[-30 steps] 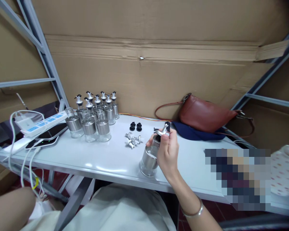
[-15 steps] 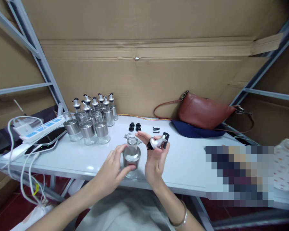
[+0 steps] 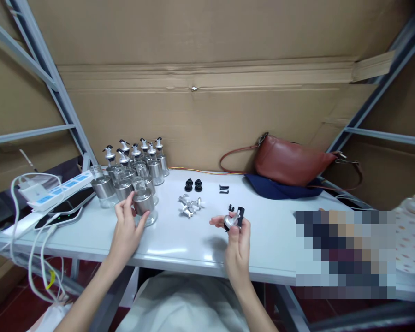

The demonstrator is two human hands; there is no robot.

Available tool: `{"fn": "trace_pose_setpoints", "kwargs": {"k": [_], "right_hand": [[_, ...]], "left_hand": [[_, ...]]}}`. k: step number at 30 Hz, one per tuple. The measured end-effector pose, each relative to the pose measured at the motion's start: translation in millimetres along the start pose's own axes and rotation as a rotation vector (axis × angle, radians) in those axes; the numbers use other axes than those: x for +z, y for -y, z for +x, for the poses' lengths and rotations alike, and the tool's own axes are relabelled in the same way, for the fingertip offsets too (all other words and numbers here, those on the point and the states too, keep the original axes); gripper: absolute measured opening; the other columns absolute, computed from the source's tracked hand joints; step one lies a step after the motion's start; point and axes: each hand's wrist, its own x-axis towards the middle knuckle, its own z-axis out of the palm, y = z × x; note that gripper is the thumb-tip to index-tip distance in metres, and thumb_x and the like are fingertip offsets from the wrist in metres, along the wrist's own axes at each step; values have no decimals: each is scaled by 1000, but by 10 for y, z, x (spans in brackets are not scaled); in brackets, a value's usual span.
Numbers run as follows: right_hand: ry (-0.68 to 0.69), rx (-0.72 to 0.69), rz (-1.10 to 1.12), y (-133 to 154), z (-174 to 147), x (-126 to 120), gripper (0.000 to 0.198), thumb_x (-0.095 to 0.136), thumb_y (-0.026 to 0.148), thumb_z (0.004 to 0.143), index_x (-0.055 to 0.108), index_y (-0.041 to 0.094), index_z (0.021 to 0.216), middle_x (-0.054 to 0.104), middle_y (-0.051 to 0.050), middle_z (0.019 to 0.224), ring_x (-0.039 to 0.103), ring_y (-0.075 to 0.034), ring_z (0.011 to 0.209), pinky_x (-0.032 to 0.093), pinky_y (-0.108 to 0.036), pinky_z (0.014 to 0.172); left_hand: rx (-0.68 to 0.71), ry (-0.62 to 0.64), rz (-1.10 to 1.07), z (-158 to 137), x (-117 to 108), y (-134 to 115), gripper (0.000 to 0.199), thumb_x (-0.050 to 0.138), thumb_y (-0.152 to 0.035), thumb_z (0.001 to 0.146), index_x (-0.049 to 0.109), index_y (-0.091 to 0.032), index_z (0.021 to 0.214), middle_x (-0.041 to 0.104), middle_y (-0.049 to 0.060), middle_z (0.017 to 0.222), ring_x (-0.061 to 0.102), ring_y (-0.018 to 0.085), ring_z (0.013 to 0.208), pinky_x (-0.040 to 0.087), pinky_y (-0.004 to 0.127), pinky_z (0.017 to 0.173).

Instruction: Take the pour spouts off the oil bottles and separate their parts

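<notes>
One uncapped clear-glass bottle with a silver metal band (image 3: 144,201) is standing upright just in front of similar glass bottles (image 3: 155,171), left hand (image 3: 125,227) gripping its band. Right hand (image 3: 238,244) is pinching a silver-and-black pour spout (image 3: 231,222), well to the bottle's right.

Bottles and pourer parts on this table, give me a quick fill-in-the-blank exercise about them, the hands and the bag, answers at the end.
1. The right hand holds a pourer top coloured silver and ____.
2. The glass bottle nearest the person is touched by the ____ hand.
3. The small round stoppers clustered on the table number ____.
4. The brown shoulder bag lies on fabric coloured dark ____.

Missing words: black; left; four; blue.
</notes>
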Motion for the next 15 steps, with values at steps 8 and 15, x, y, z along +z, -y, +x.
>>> {"fn": "trace_pose_setpoints", "kwargs": {"k": [8, 15], "right_hand": [[21, 128, 59, -40, 2, -10, 28, 41, 48, 93, 44, 22, 104, 66, -3, 84, 64, -18, 76, 48, -37, 77], [83, 172, 63, -53, 16, -15, 33, 43, 51, 92, 46, 21, 106, 66, -2, 82, 64, -17, 76, 48, -36, 78]], "left_hand": [[16, -26, 46, 63, 168, 206, 58, 48, -33, 84, 23, -11, 132, 36, 17, 116, 55, 20, 79, 51, 46, 79], [139, -139, 166, 142, 167, 382, 64, 53, -41, 78, 27, -6, 126, 30, 20, 123, 26, 36, 126, 30, 55, 104]]}}
